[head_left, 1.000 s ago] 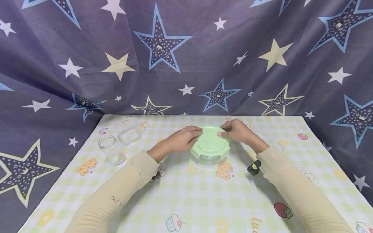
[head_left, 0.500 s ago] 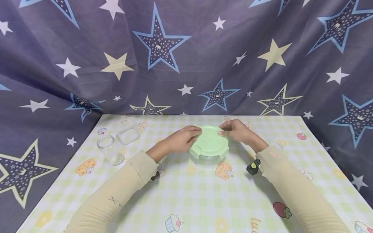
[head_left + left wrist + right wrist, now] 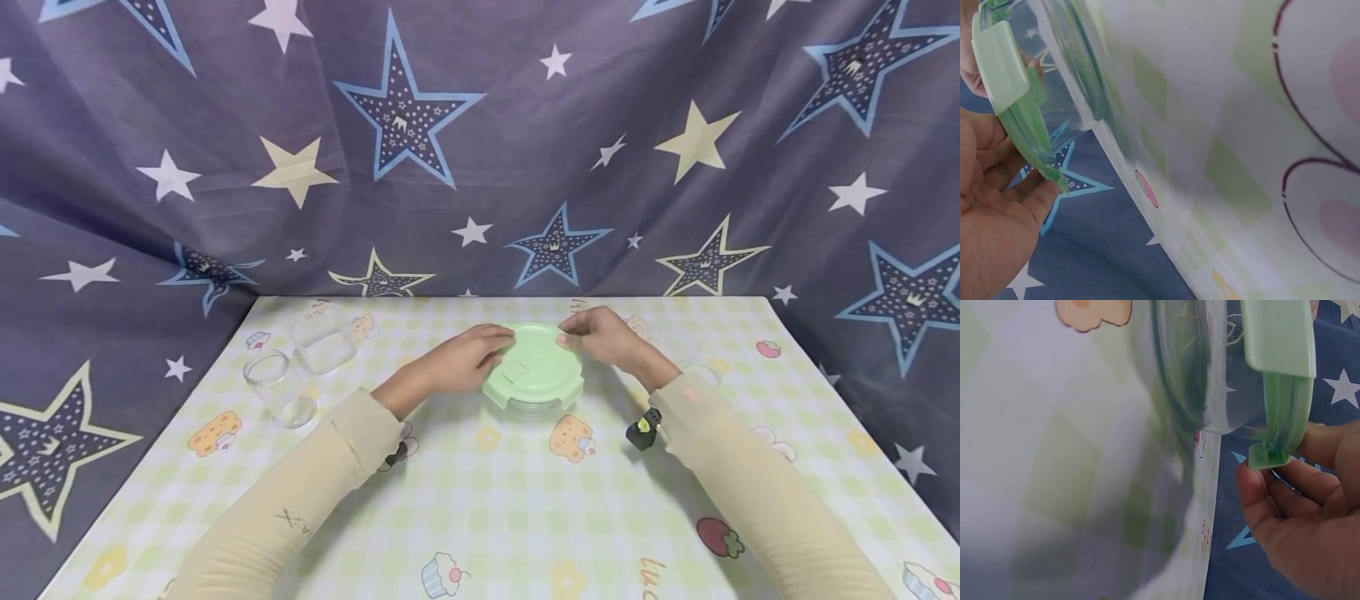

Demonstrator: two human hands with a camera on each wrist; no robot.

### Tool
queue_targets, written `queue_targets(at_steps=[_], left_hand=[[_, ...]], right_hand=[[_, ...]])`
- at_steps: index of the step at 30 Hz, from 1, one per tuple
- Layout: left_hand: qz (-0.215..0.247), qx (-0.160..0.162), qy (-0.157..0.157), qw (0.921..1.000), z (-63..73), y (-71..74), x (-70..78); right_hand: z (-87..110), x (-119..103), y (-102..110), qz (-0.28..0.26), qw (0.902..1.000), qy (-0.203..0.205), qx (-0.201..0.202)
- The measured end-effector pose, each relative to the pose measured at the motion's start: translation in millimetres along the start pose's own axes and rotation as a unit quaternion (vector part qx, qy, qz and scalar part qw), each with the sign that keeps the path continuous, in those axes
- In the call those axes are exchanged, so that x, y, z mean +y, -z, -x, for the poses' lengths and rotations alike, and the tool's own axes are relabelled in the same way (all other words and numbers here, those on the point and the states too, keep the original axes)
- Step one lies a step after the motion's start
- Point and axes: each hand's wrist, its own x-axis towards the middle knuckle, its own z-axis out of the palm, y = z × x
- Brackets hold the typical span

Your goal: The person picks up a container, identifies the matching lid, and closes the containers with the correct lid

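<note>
A round clear food container [image 3: 534,408] with a light green snap-on lid [image 3: 536,362] stands near the back middle of the table. My left hand [image 3: 467,358] holds the lid's left side, and in the left wrist view its fingers [image 3: 1038,197] curl at an outward-standing clip [image 3: 1057,178]. On the far right edge, my right hand [image 3: 609,337] pinches the lid: thumb on top, fingertips under a raised clip [image 3: 1266,456] in the right wrist view. Another clip [image 3: 1000,65] shows as a broad green flap beside the left hand.
At the left stand a clear cylindrical jar [image 3: 281,390] and, behind it, a clear squarish container [image 3: 322,346]. A round clear object [image 3: 703,375] lies partly behind the right sleeve [image 3: 720,442]. A star-patterned curtain [image 3: 480,167] hangs behind the checked tablecloth [image 3: 495,500].
The head view has turned slightly, so everything sits a little further left in it. Both hands keep their places on the lid.
</note>
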Motion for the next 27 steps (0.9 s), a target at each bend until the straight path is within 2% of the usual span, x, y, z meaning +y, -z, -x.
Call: queue_targets(at_steps=[19, 27], left_hand=[[-0.001, -0.002, -0.006, 1.0, 0.8, 2.2, -0.6], [0.017, 0.001, 0.002, 0.9999, 0.6, 2.9, -2.9]], right_hand=[[-1.9, -11, -7, -0.019, 0.9982, -0.057, 0.009], [-0.8, -6, -7, -0.027, 0.9981, -0.054, 0.008]])
